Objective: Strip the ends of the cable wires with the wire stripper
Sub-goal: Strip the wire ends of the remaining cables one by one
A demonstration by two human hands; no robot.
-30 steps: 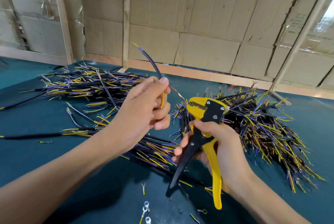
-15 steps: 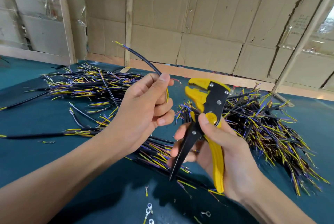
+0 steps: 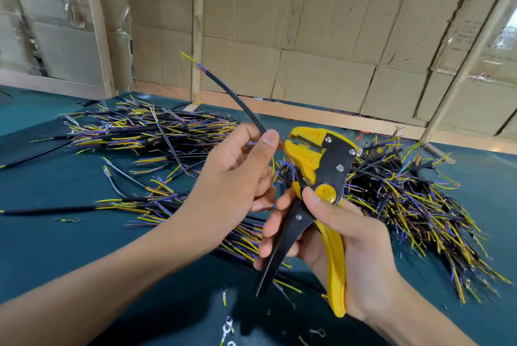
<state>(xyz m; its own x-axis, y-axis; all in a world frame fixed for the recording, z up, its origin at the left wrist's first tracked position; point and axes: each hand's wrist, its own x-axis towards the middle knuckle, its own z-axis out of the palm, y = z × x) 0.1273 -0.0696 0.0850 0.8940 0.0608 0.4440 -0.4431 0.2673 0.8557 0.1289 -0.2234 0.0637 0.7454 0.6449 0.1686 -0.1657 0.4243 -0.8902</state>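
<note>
Two hands: left hand (image 3: 237, 175) pinches one cable (image 3: 240, 102), right hand (image 3: 344, 245) grips one wire stripper (image 3: 321, 178)

Head-worn view, angled forward and down, close over table (image 3: 42, 247)

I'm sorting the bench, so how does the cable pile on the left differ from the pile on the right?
The left pile lies flat and loose, its cables running mostly sideways across the green table. The right pile is denser and heaped higher, its cables fanning out toward the lower right. The left pile sits behind the left hand, the right pile behind the wire stripper in the right hand. Both hold black cables with yellow and blue wire ends.
</note>
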